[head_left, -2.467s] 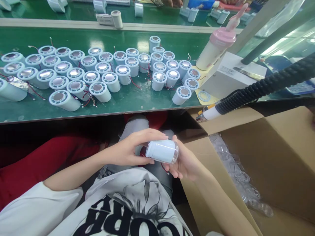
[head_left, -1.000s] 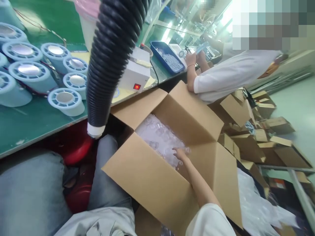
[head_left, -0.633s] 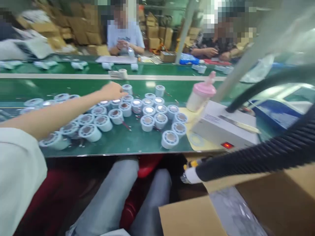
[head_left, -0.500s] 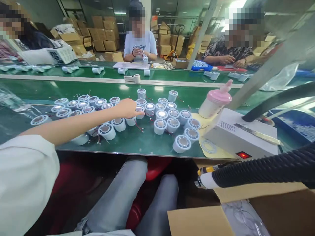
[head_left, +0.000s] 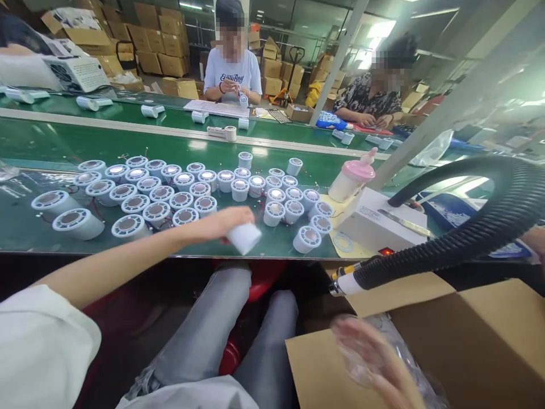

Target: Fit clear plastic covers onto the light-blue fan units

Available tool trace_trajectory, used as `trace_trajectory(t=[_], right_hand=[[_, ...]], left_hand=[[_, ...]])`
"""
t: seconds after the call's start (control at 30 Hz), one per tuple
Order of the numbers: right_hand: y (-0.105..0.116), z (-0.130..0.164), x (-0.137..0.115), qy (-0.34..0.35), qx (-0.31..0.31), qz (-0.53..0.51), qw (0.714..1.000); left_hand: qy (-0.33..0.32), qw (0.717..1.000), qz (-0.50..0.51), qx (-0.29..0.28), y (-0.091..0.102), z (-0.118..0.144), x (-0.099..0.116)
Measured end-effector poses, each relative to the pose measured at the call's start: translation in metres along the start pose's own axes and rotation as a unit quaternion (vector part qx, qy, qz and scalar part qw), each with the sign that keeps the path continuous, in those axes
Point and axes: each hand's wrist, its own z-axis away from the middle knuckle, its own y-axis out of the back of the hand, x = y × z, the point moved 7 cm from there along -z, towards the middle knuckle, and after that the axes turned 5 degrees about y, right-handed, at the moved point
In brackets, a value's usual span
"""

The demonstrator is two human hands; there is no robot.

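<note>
Fingers (head_left: pixel 232 218) now off the cluster, clutching one white cylinder (head_left: pixel 243 237).

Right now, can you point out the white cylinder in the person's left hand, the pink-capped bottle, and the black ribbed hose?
white cylinder (head_left: pixel 244 237), head view, on its side wall.
pink-capped bottle (head_left: pixel 349 180), head view, on its body.
black ribbed hose (head_left: pixel 468 241), head view, mid-length on its ribs.

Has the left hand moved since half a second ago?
Yes. The left hand came back from among the white cylinders to the table near edge, holding one cylinder.
</note>
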Motion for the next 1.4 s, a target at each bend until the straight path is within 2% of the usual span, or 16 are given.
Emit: trace_trajectory(t=[0.07, 0.13, 0.2, 0.23, 0.3, 0.37, 0.43, 0.5, 0.73, 0.9, 0.93, 1.0, 1.1, 1.17, 1.27, 1.4], right_hand=[[-0.039, -0.035, -0.032, 0.019, -0.025, 0.123, 0.992], [-0.062, -0.064, -0.061, 0.072, 0.007, 0.240, 0.968], [-0.072, -0.080, -0.072, 0.069, 0.031, 0.322, 0.944], [-0.075, -0.084, -0.071, 0.056, 0.032, 0.341, 0.938], [-0.077, -0.085, -0.065, 0.023, 0.006, 0.323, 0.946], [-0.079, -0.082, -0.058, -0.004, -0.038, 0.226, 0.973], [-0.079, -0.079, -0.055, -0.044, -0.065, 0.088, 0.993], [-0.076, -0.077, -0.054, -0.091, -0.052, -0.021, 0.994], [-0.063, -0.071, -0.036, -0.226, 0.069, -0.202, 0.951], [-0.066, -0.065, -0.020, -0.297, 0.097, -0.316, 0.896], [-0.067, -0.066, -0.021, -0.290, 0.091, -0.329, 0.894], [-0.066, -0.070, -0.030, -0.223, 0.061, -0.321, 0.919], [-0.062, -0.070, -0.049, -0.089, 0.007, -0.184, 0.979], [-0.060, -0.065, -0.057, -0.038, -0.009, -0.074, 0.996], [-0.059, -0.059, -0.061, -0.011, -0.018, -0.039, 0.999], [-0.061, -0.056, -0.057, -0.056, -0.024, -0.136, 0.989]], left_hand=[[0.014, 0.985, 0.110, -0.130, -0.048, 0.015, 0.000], [0.000, 0.969, 0.112, -0.220, -0.086, 0.032, 0.003], [-0.052, 0.970, 0.053, -0.230, -0.107, 0.045, 0.010], [-0.081, 0.976, 0.018, -0.203, -0.110, 0.049, 0.014], [-0.122, 0.984, -0.030, -0.124, -0.108, 0.055, 0.021], [-0.118, 0.990, -0.028, -0.066, -0.105, 0.057, 0.020], [-0.110, 0.993, 0.013, -0.035, -0.104, 0.057, 0.016], [-0.112, 0.992, 0.049, -0.020, -0.106, 0.055, 0.010], [-0.193, 0.980, 0.051, -0.019, -0.119, 0.055, 0.002], [-0.135, 0.970, 0.171, -0.106, -0.132, 0.057, -0.003], [-0.116, 0.964, 0.209, -0.121, -0.134, 0.058, -0.003], [-0.082, 0.945, 0.286, -0.139, -0.135, 0.060, -0.005], [-0.046, 0.918, 0.365, -0.146, -0.135, 0.063, -0.007], [-0.045, 0.910, 0.380, -0.158, -0.135, 0.065, -0.005], [-0.066, 0.911, 0.365, -0.182, -0.135, 0.069, -0.001], [-0.104, 0.929, 0.303, -0.185, -0.131, 0.074, 0.006]])
